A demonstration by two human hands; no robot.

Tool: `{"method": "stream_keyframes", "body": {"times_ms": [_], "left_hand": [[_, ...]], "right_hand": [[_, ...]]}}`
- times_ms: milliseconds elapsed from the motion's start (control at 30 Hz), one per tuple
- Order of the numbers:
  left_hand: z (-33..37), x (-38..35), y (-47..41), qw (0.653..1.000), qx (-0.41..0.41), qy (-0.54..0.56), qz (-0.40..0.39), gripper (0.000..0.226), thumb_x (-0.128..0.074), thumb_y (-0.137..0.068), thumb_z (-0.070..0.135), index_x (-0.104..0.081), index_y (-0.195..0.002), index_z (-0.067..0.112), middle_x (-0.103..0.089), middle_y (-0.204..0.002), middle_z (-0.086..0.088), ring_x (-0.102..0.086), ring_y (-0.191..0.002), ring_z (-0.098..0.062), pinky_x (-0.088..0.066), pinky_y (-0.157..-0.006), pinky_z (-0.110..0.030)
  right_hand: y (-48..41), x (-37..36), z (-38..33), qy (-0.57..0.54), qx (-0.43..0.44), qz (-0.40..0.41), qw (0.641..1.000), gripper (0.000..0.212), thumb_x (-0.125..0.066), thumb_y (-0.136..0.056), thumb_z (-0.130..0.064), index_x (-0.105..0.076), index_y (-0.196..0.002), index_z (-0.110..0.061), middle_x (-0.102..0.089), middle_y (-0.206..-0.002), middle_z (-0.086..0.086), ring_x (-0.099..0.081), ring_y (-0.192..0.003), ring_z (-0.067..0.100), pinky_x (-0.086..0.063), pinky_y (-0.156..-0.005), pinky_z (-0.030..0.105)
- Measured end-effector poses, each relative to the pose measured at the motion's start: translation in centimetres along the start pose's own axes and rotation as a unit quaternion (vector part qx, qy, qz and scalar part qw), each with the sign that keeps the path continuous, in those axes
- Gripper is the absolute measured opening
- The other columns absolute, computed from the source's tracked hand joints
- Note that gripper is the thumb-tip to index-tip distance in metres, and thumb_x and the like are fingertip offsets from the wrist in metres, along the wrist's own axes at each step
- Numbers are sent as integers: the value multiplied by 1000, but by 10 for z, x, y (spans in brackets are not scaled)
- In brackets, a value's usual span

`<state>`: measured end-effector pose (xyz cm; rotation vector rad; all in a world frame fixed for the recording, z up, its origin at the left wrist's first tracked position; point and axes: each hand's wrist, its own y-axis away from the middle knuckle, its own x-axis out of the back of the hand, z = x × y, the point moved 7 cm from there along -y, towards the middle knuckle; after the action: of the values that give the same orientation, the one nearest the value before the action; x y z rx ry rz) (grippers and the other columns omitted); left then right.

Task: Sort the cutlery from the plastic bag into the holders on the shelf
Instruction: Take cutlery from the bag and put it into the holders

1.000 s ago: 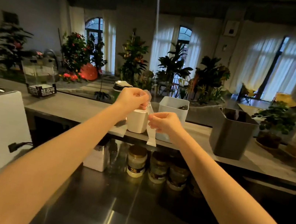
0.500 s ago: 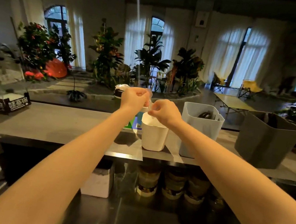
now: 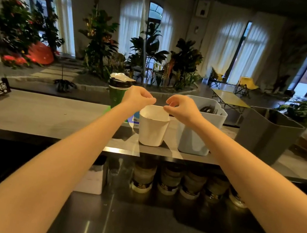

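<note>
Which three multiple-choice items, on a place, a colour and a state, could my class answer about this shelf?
1. The white holder stands: A left of the blue holder; B under the shelf; C on the floor.
2. The cup is: A red; B green; C yellow.
3. The blue holder: A lies tipped; B is empty; C holds dark items.
Key: 1A, they stand side by side on the shelf; 2B, green body behind the left hand; 3C, dark shapes show inside.
</note>
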<state>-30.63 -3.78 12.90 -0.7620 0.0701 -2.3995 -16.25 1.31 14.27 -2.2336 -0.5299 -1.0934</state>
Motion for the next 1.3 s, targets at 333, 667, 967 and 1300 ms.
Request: {"method": "stream_keyframes", "body": {"times_ms": [333,667,967,1300], "left_hand": [[34,-53,153,995,-9,50,-91,21,-58,-92,29,-68,-100,12,-55,-73,2,-44,-64,-4,-38,-55,-14],[25,-181,337,969,56,109,-214,25,-51,-97,23,-67,-102,5,-61,-80,4,-51,-66,-4,-46,-58,-10],[-33,-295,452,867,263,131,-402,31,-48,-98,26,-65,-100,1,-63,-79,-6,-57,-70,-13,-47,-64,-19],[-88,-350,439,881,301,-9,-364,31,-40,-99,15,-53,-125,2,-54,-108,-7,-51,-95,-17,-45,-77,-23]], "right_hand": [[165,31,46,-189,-15,-14,982,14,-61,-90,-21,-68,-97,-11,-68,-81,-1,-61,-63,-1,-48,-57,8],[347,24,149,-315,-104,-126,935,11,-57,-93,-23,-66,-89,-18,-65,-73,-3,-56,-57,3,-45,-54,16],[473,-36,226,-386,-182,-374,823,23,-57,-88,-33,-74,-88,-16,-72,-83,5,-67,-80,16,-53,-76,25],[465,-65,289,-196,-266,-322,887,31,-46,-98,-22,-57,-125,-13,-58,-127,9,-54,-117,24,-41,-102,36]]}}
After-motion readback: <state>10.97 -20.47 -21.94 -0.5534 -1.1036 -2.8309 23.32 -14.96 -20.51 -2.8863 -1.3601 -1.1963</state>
